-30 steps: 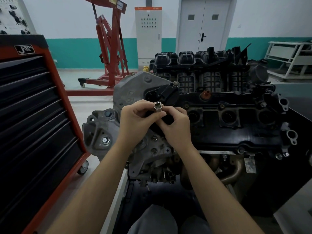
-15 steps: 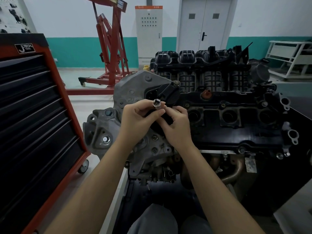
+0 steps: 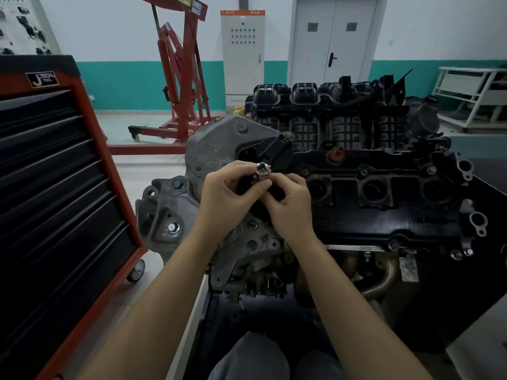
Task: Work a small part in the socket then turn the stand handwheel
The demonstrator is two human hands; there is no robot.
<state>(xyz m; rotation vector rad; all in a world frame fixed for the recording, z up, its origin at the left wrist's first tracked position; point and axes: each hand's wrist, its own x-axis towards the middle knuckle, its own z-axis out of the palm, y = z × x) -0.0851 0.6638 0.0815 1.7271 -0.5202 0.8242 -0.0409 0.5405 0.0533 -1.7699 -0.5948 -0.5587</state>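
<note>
Little has shifted since the earlier frames: both hands remain raised before the engine (image 3: 356, 187), and one metal socket (image 3: 262, 171) now stands slightly more upright. Left hand (image 3: 227, 198) pinches the socket between thumb and curled fingers (image 3: 241, 171). Right hand (image 3: 292, 207) has its fingers curled, the tips touching the socket's lower end. Three open round wells show in the black cover. One red tool cabinet (image 3: 55, 201) stands left; one red engine crane (image 3: 181, 86) stands behind.
</note>
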